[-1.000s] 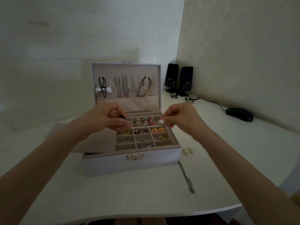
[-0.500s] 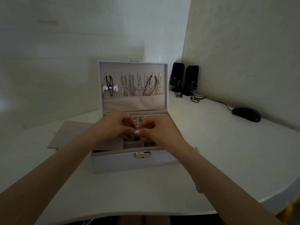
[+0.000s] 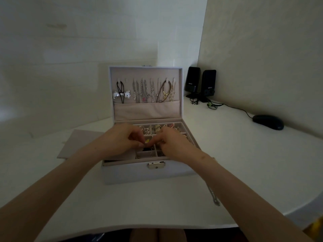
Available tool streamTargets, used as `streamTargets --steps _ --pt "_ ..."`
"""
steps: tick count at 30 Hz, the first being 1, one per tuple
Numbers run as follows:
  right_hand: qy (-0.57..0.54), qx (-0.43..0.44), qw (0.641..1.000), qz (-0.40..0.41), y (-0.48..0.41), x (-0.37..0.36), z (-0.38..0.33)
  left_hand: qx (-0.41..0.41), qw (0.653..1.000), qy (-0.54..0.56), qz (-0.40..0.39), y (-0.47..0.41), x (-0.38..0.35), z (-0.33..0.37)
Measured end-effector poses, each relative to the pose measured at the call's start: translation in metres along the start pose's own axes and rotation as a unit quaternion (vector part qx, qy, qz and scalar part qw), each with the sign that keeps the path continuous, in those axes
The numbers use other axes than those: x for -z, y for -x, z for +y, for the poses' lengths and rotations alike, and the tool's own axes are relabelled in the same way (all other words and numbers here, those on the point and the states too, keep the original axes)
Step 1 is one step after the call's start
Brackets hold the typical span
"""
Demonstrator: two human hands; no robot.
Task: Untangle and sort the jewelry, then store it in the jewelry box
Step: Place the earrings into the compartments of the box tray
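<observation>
Both hands have come together low over the jewelry box (image 3: 131,173). Left hand (image 3: 122,140) and right hand (image 3: 173,145) curl fingers at something tiny; I cannot tell which holds it. Loose fingers could drop it in a wrong slot. One chain (image 3: 214,198) lies right of the box.

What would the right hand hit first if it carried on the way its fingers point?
Probably the left hand, whose fingertips nearly meet the right hand above the jewelry box tray; if angled downward, the yellow piece in a compartment. Depth unclear.
</observation>
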State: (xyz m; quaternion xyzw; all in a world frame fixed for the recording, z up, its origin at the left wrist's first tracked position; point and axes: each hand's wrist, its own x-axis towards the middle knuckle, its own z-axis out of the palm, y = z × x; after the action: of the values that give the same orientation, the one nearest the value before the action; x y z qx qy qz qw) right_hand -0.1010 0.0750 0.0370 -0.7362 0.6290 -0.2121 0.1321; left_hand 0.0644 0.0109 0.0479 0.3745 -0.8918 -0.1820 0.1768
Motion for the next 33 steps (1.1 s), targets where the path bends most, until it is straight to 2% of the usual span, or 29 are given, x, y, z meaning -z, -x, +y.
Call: streamTargets --steps 2,7,15,19,24,29,31,33 --pt "-0.024 0.001 1.000 -0.009 -0.001 0.002 0.002 -0.012 1.000 0.018 0.010 0.002 -0.002 0.002" --pt "-0.127 -0.033 0.988 0.080 -0.001 0.019 0.020 -0.091 0.994 -0.012 -0.059 0.004 -0.006 0.002" --pt "-0.127 -0.023 0.990 0.053 0.007 0.025 0.026 -0.100 0.986 -0.123 -0.057 0.001 -0.004 -0.005" --pt "-0.119 -0.010 0.992 0.037 0.006 0.017 0.020 -0.096 0.981 -0.157 -0.065 0.001 0.001 -0.007" --pt "-0.102 -0.004 0.994 0.036 0.004 0.019 0.017 -0.091 0.992 -0.085 -0.006 0.006 0.007 -0.003" --pt "-0.029 0.024 0.999 -0.012 -0.004 0.014 0.014 -0.091 0.982 -0.135 -0.100 0.009 0.005 -0.005" --pt "0.014 0.053 0.998 -0.041 -0.007 0.009 0.010 -0.085 0.989 -0.103 -0.071 0.010 0.006 -0.002" --pt "0.036 0.059 0.996 -0.061 -0.010 0.009 0.009 -0.074 0.995 -0.066 0.001 0.012 0.007 -0.002"
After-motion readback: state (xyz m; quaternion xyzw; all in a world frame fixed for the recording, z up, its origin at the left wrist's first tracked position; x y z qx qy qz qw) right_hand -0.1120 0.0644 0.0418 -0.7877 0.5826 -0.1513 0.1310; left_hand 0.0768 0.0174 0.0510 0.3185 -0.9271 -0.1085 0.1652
